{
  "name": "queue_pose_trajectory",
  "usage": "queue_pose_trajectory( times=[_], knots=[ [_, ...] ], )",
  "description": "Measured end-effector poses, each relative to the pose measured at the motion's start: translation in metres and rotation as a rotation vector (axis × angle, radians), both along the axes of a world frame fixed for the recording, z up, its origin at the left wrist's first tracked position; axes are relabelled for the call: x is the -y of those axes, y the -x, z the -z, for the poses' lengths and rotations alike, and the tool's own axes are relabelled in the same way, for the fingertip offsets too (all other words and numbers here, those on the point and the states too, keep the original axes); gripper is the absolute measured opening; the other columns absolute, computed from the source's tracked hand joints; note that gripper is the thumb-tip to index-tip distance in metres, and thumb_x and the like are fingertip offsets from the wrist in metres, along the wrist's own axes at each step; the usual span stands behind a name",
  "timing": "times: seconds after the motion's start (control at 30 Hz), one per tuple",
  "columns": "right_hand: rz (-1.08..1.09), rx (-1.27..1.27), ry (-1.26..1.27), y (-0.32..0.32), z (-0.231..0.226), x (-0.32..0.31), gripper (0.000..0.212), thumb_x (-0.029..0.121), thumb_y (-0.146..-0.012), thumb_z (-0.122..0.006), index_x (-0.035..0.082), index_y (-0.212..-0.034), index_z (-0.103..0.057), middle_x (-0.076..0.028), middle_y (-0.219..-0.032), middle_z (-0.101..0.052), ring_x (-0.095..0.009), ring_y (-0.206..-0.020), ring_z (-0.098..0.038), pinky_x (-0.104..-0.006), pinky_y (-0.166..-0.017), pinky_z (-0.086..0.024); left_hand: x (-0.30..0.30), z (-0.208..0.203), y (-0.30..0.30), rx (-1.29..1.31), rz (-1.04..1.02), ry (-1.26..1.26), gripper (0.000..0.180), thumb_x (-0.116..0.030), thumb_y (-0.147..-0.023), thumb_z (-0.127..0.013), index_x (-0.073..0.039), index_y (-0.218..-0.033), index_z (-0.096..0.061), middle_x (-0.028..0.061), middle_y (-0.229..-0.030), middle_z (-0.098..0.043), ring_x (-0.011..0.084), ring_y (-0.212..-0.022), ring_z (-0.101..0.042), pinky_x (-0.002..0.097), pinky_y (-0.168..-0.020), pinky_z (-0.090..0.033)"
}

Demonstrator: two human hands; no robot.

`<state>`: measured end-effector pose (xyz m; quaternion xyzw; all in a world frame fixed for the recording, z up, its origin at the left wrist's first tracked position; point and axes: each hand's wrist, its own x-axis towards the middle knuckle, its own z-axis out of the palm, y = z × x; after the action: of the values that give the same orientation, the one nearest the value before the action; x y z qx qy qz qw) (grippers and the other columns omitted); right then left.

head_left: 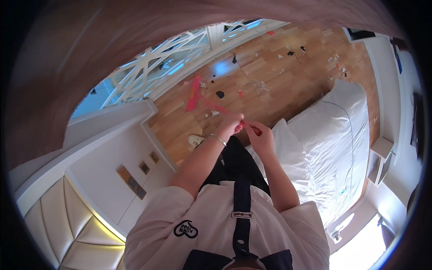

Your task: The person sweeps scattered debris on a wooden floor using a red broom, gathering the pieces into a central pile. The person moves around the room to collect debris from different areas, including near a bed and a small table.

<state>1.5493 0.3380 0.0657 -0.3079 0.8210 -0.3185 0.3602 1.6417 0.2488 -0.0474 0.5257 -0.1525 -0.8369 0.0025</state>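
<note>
My left hand is closed on a thin red strip, ribbon-like and slightly see-through. Close beside it, my right hand also has its fingers closed, pinching red material that shows between the two hands. The strip runs up and left from my left hand to a broader pinkish-red piece with faint yellowish marks. That piece looks blurred and hangs above the floor. What exactly it is, I cannot make out.
Scraps of white, red and black, one a black piece, litter the wooden floor. To the right is a bed or couch under a white cover, crossed by a thin cord. White lattice panels and a low white cabinet stand left.
</note>
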Motion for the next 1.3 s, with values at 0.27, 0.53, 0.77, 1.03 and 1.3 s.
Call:
queue_pose_trajectory(
  times=[0.27,0.53,0.77,1.03,1.3],
  knots=[
    [-0.062,-0.094,0.011,0.049,-0.098,-0.050,0.011,0.011,-0.078,-0.066,0.006,-0.087,-0.067,-0.008,-0.058,-0.055,-0.017,-0.051,-0.052,-0.0269,-0.050,-0.041,-0.065,-0.071,0.083,0.004,-0.018,0.242,0.024,-0.014,-0.075,-0.051,-0.002,-0.054,-0.050,0.0065,-0.049,-0.049,0.0159,-0.039,-0.044,0.0305,-0.037,-0.032],
    [-0.156,0.102,0.050,0.023,-0.049,-0.032,0.018,0.023,-0.079,-0.064,0.015,-0.095,-0.068,-0.013,-0.075,-0.064,-0.031,-0.068,-0.062,-0.0357,-0.061,-0.049,-0.046,-0.022,0.010,0.141,-0.053,0.266,0.021,-0.014,-0.075,-0.051,-0.004,-0.058,-0.048,0.0104,-0.051,-0.053,0.0162,-0.038,-0.048,0.0260,-0.033,-0.033],
    [-0.290,0.253,0.028,0.001,0.022,-0.001,0.024,0.020,-0.078,-0.063,0.011,-0.100,-0.066,-0.016,-0.083,-0.064,-0.033,-0.080,-0.062,-0.0362,-0.070,-0.048,-0.007,0.044,-0.037,0.464,0.017,0.253,0.022,-0.019,-0.076,-0.052,-0.006,-0.059,-0.048,0.0047,-0.049,-0.046,0.0130,-0.035,-0.039,0.0270,-0.033,-0.030],
    [-0.173,-0.089,-0.078,0.037,-0.057,-0.066,0.023,0.021,-0.078,-0.064,0.017,-0.101,-0.066,-0.011,-0.078,-0.065,-0.031,-0.072,-0.062,-0.0358,-0.063,-0.050,-0.067,-0.022,0.055,0.000,0.104,0.313,0.022,-0.017,-0.077,-0.052,-0.002,-0.061,-0.051,0.0064,-0.053,-0.050,0.0152,-0.039,-0.045,0.0295,-0.036,-0.031],
    [-0.141,-0.095,0.275,-0.007,-0.104,-0.085,0.019,0.006,-0.072,-0.068,0.005,-0.091,-0.067,-0.012,-0.075,-0.062,-0.022,-0.065,-0.060,-0.0286,-0.061,-0.046,-0.101,-0.102,0.015,-0.037,-0.214,0.293,0.022,-0.018,-0.079,-0.053,-0.003,-0.062,-0.053,0.0061,-0.051,-0.051,0.0146,-0.043,-0.048,0.0264,-0.041,-0.035]
  ],
)
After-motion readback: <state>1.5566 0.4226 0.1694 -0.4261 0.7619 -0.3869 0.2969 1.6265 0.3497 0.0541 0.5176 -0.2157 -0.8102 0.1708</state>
